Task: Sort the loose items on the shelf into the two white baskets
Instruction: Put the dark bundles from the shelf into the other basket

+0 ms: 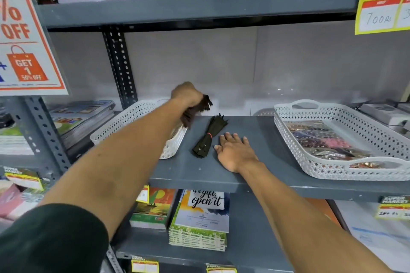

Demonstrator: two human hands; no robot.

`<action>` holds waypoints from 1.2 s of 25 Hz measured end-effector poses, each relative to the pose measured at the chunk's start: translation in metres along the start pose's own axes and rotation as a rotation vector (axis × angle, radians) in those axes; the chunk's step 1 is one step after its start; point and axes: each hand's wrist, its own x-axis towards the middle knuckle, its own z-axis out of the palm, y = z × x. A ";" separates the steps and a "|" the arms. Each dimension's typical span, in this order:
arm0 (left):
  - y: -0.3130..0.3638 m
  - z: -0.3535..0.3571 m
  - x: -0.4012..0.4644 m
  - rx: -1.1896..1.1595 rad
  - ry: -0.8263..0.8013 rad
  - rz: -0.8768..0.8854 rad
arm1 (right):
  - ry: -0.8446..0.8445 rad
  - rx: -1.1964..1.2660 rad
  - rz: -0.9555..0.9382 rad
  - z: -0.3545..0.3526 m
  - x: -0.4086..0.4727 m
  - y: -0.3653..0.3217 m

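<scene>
My left hand (pixel 186 95) grips a bundle of dark strips (pixel 196 110) above the right end of the left white basket (pixel 124 122). A second dark bundle (pixel 208 136), tied with a red band, lies loose on the grey shelf (pixel 221 175) between the baskets. Just right of that bundle, my right hand (pixel 235 153) rests flat on the shelf, fingers spread, holding nothing. The right white basket (pixel 286 131) holds several packets of colourful small items (pixel 321 142).
Stacked notebooks (pixel 199 219) fill the shelf below. A slotted steel upright (pixel 121 66) stands behind the left basket. A sale sign (pixel 24 29) hangs at the left and a price tag (pixel 383 9) at the upper right. Magazines (pixel 82 115) lie on the left shelf.
</scene>
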 end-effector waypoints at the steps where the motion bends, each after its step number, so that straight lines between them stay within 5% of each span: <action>1: -0.006 -0.016 0.006 -0.031 0.032 -0.014 | 0.002 -0.002 0.003 0.000 0.000 0.001; 5: -0.060 -0.038 0.019 0.054 0.055 -0.091 | 0.003 -0.007 0.004 0.002 0.000 0.001; 10: -0.122 -0.007 0.005 0.366 -0.265 -0.146 | 0.010 -0.004 -0.006 0.002 0.001 0.002; 14: -0.129 -0.001 -0.007 0.468 -0.347 -0.162 | 0.009 -0.007 -0.006 0.004 0.002 0.003; 17: -0.118 -0.004 -0.006 0.397 -0.216 -0.161 | 0.008 -0.004 -0.003 0.003 0.002 0.001; 20: -0.071 0.000 -0.004 0.218 0.038 0.030 | 0.009 0.001 0.002 0.002 0.000 0.000; 24: -0.001 0.030 -0.024 0.189 -0.195 0.127 | 0.010 0.004 0.014 0.000 -0.001 0.000; 30: 0.004 0.074 -0.031 0.323 -0.483 0.039 | 0.015 0.015 0.004 0.001 0.000 -0.001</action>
